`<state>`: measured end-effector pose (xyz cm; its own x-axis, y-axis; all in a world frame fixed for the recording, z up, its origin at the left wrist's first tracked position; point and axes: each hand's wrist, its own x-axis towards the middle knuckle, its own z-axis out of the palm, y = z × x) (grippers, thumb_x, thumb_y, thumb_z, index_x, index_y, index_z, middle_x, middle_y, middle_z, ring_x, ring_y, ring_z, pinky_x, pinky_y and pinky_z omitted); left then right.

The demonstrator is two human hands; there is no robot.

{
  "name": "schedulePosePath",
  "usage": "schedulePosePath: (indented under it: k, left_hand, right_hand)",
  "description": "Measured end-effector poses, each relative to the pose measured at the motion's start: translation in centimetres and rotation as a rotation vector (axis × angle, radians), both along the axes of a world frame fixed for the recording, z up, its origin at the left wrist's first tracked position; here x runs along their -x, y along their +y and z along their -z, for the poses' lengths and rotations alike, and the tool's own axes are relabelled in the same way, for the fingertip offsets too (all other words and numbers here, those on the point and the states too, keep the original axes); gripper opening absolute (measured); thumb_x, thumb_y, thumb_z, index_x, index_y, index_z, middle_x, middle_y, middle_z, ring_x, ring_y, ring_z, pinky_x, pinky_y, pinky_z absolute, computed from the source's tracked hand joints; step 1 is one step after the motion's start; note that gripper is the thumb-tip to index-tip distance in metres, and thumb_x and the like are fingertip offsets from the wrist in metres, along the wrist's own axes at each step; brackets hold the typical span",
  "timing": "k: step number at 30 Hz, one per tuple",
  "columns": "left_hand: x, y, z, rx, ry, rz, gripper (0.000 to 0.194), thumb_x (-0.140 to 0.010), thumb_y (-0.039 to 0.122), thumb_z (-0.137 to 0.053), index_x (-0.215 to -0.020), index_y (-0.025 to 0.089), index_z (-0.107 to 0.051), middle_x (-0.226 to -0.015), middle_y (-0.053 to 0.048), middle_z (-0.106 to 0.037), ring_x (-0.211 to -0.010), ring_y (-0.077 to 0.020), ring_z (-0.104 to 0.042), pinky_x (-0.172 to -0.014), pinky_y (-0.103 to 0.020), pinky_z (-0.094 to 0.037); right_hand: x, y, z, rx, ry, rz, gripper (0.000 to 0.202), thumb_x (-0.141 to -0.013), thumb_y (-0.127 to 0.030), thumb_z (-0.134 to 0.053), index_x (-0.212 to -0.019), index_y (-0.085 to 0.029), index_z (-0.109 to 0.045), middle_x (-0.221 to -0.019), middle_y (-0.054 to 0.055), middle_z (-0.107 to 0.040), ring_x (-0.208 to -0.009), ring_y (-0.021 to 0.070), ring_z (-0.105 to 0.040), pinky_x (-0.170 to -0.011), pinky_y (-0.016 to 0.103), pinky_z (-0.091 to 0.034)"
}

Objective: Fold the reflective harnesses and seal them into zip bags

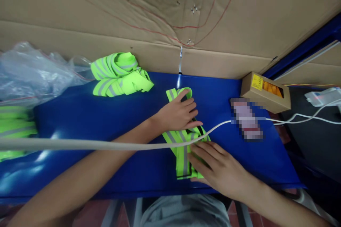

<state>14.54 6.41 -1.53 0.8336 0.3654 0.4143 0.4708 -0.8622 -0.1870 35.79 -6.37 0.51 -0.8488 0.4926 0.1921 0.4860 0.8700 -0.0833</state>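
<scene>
On the blue table lies a neon-green reflective strap [182, 158] with grey stripes, partly folded, below both my hands. My left hand [179, 114] rests over its upper part with the fingers spread apart. Lower down, my right hand [217, 165] curves its fingers round the right side of the folded strap, the thumb low at its near end. Part of the strap is hidden beneath the two hands. A white cable [149, 146] crosses in front of the strap and my left forearm.
Rolled neon-green straps [117, 74] lie at the back, beside clear plastic bags [39, 74]. More green material [16, 131] sits at far left. To the right are a blurred phone [246, 118], a cardboard box [262, 94] and a white power strip [323, 96]. Cardboard [106, 10] forms the back wall.
</scene>
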Motion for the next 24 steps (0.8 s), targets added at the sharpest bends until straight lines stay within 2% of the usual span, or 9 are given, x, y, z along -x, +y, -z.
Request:
schedulePosePath:
  k: [4, 7, 11, 14, 16, 18, 21, 24]
  left_hand:
    - [-0.7, -0.2, 0.3, -0.003, -0.023, 0.007, 0.045, -0.102, 0.048, -0.040, -0.080, 0.018, -0.065, -0.075, -0.005, -0.064, -0.074, -0.0209, -0.059, -0.097, -0.046, -0.042]
    - [-1.6, -0.7, 0.6, 0.019, -0.038, 0.038, 0.043, -0.102, 0.047, -0.042, -0.082, 0.018, -0.066, -0.076, -0.005, -0.065, -0.075, -0.0211, -0.059, -0.093, -0.044, -0.043]
    - [-2.0, -1.0, 0.6, 0.071, -0.046, 0.056, 0.040, -0.100, 0.048, -0.045, -0.083, 0.019, -0.065, -0.077, -0.005, -0.065, -0.080, -0.0216, -0.059, -0.092, -0.041, -0.042]
    - [-1.7, -0.7, 0.6, 0.108, -0.044, 0.062, 0.040, -0.100, 0.049, -0.044, -0.083, 0.019, -0.065, -0.079, -0.006, -0.066, -0.079, -0.0218, -0.057, -0.091, -0.041, -0.042]
    - [-1.5, -0.4, 0.7, 0.131, -0.042, 0.069, 0.037, -0.099, 0.046, -0.045, -0.084, 0.018, -0.064, -0.081, -0.006, -0.066, -0.079, -0.0220, -0.057, -0.090, -0.041, -0.042]
    - [-1.5, -0.3, 0.9, 0.158, -0.044, 0.065, 0.029, -0.099, 0.038, -0.048, -0.084, 0.018, -0.064, -0.082, -0.005, -0.066, -0.080, -0.0222, -0.057, -0.090, -0.042, -0.041]
    - [-1.5, -0.2, 1.2, 0.203, -0.053, 0.042, 0.020, -0.097, 0.026, -0.049, -0.085, 0.019, -0.063, -0.084, -0.005, -0.067, -0.082, -0.0224, -0.056, -0.088, -0.042, -0.039]
    - [-1.6, -0.1, 1.4, 0.246, -0.065, 0.030, 0.021, -0.098, 0.029, -0.051, -0.084, 0.019, -0.063, -0.084, -0.005, -0.067, -0.083, -0.0224, -0.056, -0.090, -0.042, -0.038]
  right_hand:
    - [-0.2, 0.4, -2.7, 0.317, -0.023, -0.049, 0.040, -0.093, -0.048, -0.070, -0.118, -0.019, -0.065, -0.119, 0.007, -0.071, -0.113, 0.0237, -0.063, -0.095, 0.037, -0.052]
    - [0.1, 1.6, -4.3, 0.528, -0.014, -0.061, 0.035, -0.097, -0.050, -0.063, -0.116, -0.022, -0.066, -0.107, 0.005, -0.073, -0.104, 0.0191, -0.066, -0.091, 0.032, -0.052]
    - [1.0, 4.0, -5.2, 0.716, -0.035, -0.099, 0.026, -0.101, -0.045, -0.059, -0.112, -0.023, -0.067, -0.099, 0.001, -0.074, -0.093, 0.0165, -0.070, -0.081, 0.026, -0.052]
    - [1.6, 5.2, -5.3, 0.794, -0.036, -0.052, 0.030, -0.098, -0.044, -0.064, -0.121, -0.024, -0.062, -0.110, 0.002, -0.073, -0.097, 0.0181, -0.070, -0.081, 0.027, -0.053]
    - [1.8, 5.5, -5.1, 0.781, 0.025, -0.002, 0.034, -0.098, -0.042, -0.064, -0.127, -0.025, -0.059, -0.119, 0.003, -0.071, -0.104, 0.0182, -0.069, -0.086, 0.027, -0.053]
    - [2.1, 5.4, -4.6, 0.685, 0.063, 0.014, 0.025, -0.100, -0.040, -0.062, -0.119, -0.025, -0.065, -0.114, 0.003, -0.071, -0.103, 0.0173, -0.067, -0.088, 0.028, -0.051]
    - [2.6, 5.0, -3.4, 0.338, 0.042, -0.003, 0.024, -0.100, -0.041, -0.060, -0.109, -0.022, -0.072, -0.098, 0.004, -0.072, -0.096, 0.0206, -0.065, -0.088, 0.035, -0.051]
    - [2.7, 4.3, -1.7, 0.021, 0.079, -0.016, 0.028, -0.103, -0.031, -0.056, -0.126, -0.018, -0.067, -0.110, 0.009, -0.072, -0.099, 0.0235, -0.065, -0.087, 0.039, -0.052]
